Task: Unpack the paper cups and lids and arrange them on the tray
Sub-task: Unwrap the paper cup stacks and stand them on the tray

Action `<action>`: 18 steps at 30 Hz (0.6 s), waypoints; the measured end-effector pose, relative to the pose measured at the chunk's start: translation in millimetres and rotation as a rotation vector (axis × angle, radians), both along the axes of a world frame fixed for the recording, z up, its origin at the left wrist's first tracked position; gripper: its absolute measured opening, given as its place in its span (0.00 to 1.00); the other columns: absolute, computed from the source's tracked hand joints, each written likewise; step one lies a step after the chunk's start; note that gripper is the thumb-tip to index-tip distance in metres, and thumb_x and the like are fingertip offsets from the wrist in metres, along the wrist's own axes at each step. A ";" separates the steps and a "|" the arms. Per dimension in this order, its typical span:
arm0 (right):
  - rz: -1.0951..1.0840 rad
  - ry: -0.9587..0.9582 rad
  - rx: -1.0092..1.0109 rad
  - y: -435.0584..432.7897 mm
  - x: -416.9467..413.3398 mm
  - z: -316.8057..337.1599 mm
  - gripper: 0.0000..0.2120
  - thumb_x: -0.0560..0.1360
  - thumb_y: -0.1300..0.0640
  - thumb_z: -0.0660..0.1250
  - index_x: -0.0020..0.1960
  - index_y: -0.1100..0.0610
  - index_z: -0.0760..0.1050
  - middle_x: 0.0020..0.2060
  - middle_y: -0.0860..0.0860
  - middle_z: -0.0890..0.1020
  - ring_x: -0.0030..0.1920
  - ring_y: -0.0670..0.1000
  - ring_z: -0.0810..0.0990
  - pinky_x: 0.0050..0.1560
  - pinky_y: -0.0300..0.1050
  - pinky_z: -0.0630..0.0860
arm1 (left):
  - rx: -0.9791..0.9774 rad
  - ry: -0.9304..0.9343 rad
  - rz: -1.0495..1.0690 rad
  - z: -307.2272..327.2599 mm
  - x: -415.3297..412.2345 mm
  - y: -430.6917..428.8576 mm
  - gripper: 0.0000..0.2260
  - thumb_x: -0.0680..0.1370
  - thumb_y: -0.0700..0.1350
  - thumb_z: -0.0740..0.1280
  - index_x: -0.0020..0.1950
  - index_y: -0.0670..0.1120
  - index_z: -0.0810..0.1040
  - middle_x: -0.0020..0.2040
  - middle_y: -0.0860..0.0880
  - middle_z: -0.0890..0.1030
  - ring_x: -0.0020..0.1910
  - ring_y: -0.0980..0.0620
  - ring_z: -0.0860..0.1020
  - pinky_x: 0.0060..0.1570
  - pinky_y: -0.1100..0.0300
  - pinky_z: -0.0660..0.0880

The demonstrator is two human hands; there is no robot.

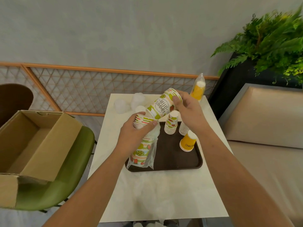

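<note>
Head view: plastic sleeve (pixel 151 154) holds printed cups (pixel 140 150); tray (pixel 173 162) bears three stacks (pixel 171 126).

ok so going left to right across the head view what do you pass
cardboard box -> clear lids -> fruit-print cup stack on the tray -> orange cup stack -> fern

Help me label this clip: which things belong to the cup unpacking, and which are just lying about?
Job: left hand, wrapped cup sleeve, right hand, Hello Summer cups, tray, fruit-print stack, white stack, orange stack, bagged orange cups, lid bundles.
Lying about: cardboard box, green chair, plant, cushion.
</note>
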State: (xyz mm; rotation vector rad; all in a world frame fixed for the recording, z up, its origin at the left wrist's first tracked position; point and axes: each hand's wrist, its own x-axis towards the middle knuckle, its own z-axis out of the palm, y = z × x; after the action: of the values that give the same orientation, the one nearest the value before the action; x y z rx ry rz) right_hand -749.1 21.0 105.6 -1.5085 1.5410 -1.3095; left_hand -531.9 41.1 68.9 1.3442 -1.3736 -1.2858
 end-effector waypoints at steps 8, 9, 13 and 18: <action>0.146 -0.430 0.152 8.3 -12.1 -28.3 0.17 0.79 0.65 0.71 0.59 0.54 0.65 0.59 0.52 0.84 0.61 0.63 0.82 0.57 0.64 0.82 | 0.072 0.107 0.067 -1.4 -0.4 -9.8 0.25 0.70 0.63 0.79 0.64 0.61 0.79 0.56 0.57 0.86 0.53 0.53 0.86 0.57 0.44 0.83; 0.194 -0.447 0.181 8.2 -15.7 -31.6 0.23 0.78 0.66 0.73 0.64 0.50 0.64 0.60 0.53 0.83 0.62 0.65 0.82 0.55 0.62 0.82 | 0.078 0.106 0.071 -1.9 -0.9 -10.3 0.26 0.68 0.64 0.79 0.64 0.61 0.79 0.56 0.56 0.86 0.53 0.53 0.86 0.57 0.43 0.83; 0.438 -0.273 0.356 6.7 -24.7 -43.3 0.40 0.73 0.65 0.75 0.77 0.43 0.62 0.65 0.53 0.81 0.64 0.57 0.82 0.61 0.58 0.81 | 0.078 0.058 0.074 -6.1 -6.5 -12.7 0.28 0.67 0.65 0.79 0.64 0.60 0.79 0.56 0.56 0.86 0.53 0.53 0.86 0.57 0.44 0.83; 0.240 0.023 0.389 -6.8 -23.5 -59.3 0.29 0.74 0.60 0.71 0.72 0.47 0.68 0.59 0.43 0.83 0.60 0.46 0.82 0.63 0.52 0.80 | 0.096 0.011 0.089 -14.9 -16.7 -14.5 0.24 0.71 0.63 0.78 0.65 0.60 0.79 0.56 0.57 0.86 0.53 0.55 0.86 0.57 0.46 0.83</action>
State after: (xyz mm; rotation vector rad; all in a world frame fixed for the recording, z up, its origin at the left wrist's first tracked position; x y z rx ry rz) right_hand -772.6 14.2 46.3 -1.4061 1.4721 -0.8047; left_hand -548.6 26.6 54.0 1.4453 -1.2439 -1.3110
